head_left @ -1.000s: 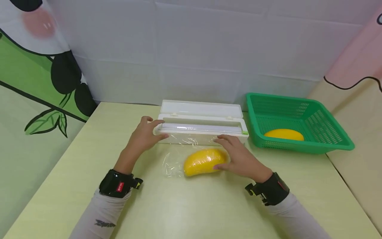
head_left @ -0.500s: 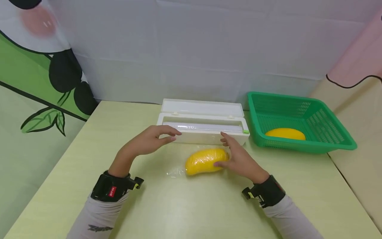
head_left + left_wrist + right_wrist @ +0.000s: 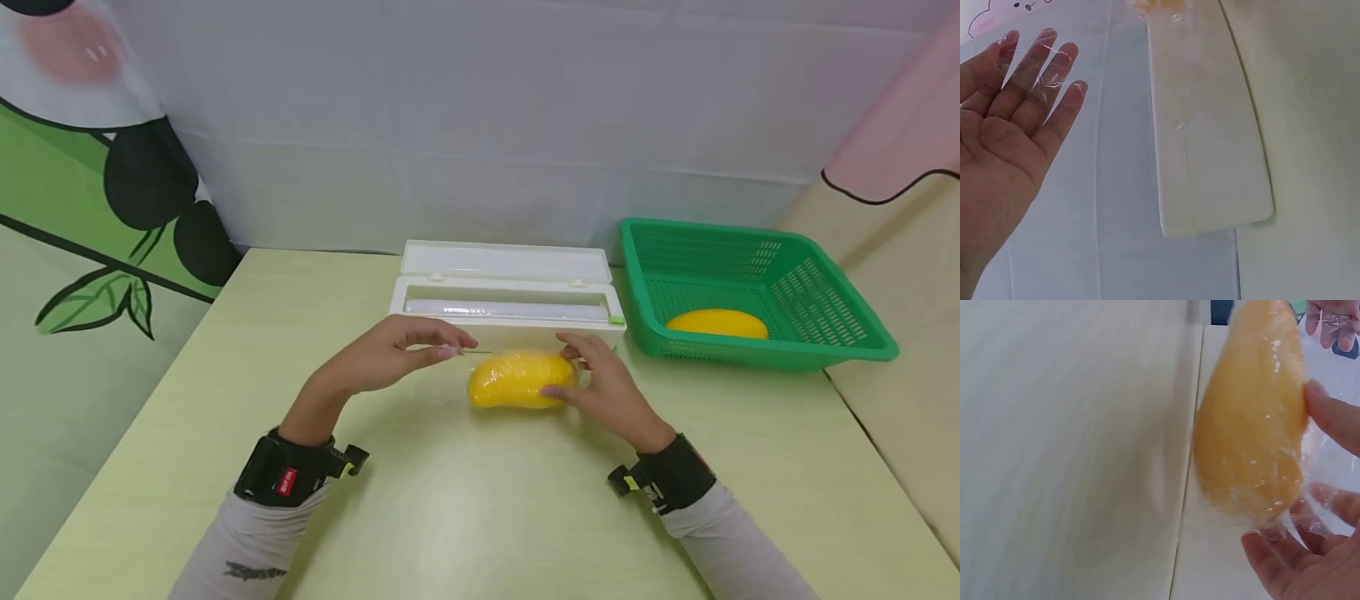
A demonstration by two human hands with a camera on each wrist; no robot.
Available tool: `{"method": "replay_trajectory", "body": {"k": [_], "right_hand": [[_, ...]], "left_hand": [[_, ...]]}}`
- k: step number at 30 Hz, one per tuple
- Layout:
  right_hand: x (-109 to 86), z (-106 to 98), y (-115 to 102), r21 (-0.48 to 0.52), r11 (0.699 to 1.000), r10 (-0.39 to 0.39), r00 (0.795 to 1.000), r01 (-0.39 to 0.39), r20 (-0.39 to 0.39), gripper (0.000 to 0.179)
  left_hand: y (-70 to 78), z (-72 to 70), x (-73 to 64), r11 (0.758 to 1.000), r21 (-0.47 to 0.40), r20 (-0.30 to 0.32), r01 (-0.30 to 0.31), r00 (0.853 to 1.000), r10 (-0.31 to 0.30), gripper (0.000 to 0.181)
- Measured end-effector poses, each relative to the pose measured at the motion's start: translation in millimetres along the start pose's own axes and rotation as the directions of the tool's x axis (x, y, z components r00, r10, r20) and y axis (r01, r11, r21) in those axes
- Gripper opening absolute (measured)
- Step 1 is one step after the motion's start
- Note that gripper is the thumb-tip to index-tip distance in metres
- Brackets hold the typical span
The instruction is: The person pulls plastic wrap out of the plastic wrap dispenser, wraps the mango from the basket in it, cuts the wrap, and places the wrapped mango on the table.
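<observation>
A yellow mango [image 3: 519,382] wrapped in clear cling film sits just in front of the white film box [image 3: 495,336]. My right hand [image 3: 611,383] holds its right end, thumb on the near side and fingers behind. Loose film bunches around those fingers in the right wrist view. My left hand [image 3: 386,354], left of the mango, pinches an edge of the cling film [image 3: 1044,72] between thumb and index finger. The film spreads over the other fingertips in the left wrist view. Inside the box, whose lid [image 3: 506,260] stands raised, lies a film roll [image 3: 517,311].
To the right of the box stands a green plastic basket [image 3: 832,287] with another yellow mango [image 3: 717,323] in it. A pale curtain [image 3: 502,117] hangs behind the light wooden table [image 3: 450,508].
My left hand has moved right from the box's left end to beside the mango, drawing up film. The wrapped mango has shifted towards the box with my right hand.
</observation>
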State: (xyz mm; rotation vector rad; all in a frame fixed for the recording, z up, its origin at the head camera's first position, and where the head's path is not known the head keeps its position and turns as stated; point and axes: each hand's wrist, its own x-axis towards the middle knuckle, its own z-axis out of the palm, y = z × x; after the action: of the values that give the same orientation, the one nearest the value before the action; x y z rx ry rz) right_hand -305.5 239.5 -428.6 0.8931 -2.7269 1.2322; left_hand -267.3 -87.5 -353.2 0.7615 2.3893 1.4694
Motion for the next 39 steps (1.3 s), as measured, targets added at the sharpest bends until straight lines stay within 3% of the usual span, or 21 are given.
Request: {"method": "replay_trajectory", "body": {"k": [4, 10, 16, 23, 26, 29, 33, 36, 39], "right_hand": [[-0.6, -1.6, 1.8, -0.028, 0.997, -0.075, 0.994, 0.073, -0.084, 0.057], [-7.5, -6.1, 4.1, -0.065, 0.983, -0.179, 0.966, 0.170, -0.185, 0.042], [-22.1, -8.9, 4.5, -0.111, 0.976, -0.206, 0.962, 0.188, -0.182, 0.038], [-28.7, -2.6, 7.9, -0.131, 0.938, -0.338, 0.929, 0.320, -0.151, 0.036], [-29.6, 1.3, 8.6, -0.163, 0.925, -0.364, 0.922, 0.342, -0.132, 0.035], [-32.1, 3.8, 8.9, -0.178, 0.933, -0.334, 0.937, 0.313, -0.103, 0.035], [-34.5, 4.1, 6.8, -0.177, 0.961, -0.222, 0.974, 0.211, -0.043, 0.046], [-34.0, 3.4, 5.6, -0.192, 0.968, -0.164, 0.986, 0.160, -0.007, 0.052], [-32.7, 2.1, 5.5, -0.225, 0.960, -0.168, 0.986, 0.168, 0.016, 0.050]], "left_hand": [[-1.1, 2.1, 3.8, 1.000, 0.001, -0.008, 0.007, 1.000, -0.007, 0.016], [-9.5, 4.3, 7.9, 1.000, -0.029, 0.011, -0.006, 1.000, 0.007, 0.010], [-14.6, 7.3, 9.5, 0.999, -0.040, 0.086, 0.022, 0.996, -0.018, 0.012], [-20.6, 14.1, 11.6, 0.998, 0.043, 0.173, 0.051, 0.983, -0.057, 0.002], [-23.1, 19.8, 11.7, 0.993, 0.091, 0.195, 0.072, 0.977, -0.089, 0.005], [-23.6, 27.2, 11.7, 0.980, 0.168, 0.210, 0.104, 0.968, -0.139, 0.013], [-22.5, 36.2, 12.7, 0.966, 0.231, 0.232, 0.119, 0.957, -0.174, 0.026], [-23.2, 41.0, 14.6, 0.961, 0.257, 0.220, 0.102, 0.962, -0.161, 0.024], [-26.4, 44.5, 17.6, 0.965, 0.251, 0.187, 0.076, 0.974, -0.125, 0.016]]}}
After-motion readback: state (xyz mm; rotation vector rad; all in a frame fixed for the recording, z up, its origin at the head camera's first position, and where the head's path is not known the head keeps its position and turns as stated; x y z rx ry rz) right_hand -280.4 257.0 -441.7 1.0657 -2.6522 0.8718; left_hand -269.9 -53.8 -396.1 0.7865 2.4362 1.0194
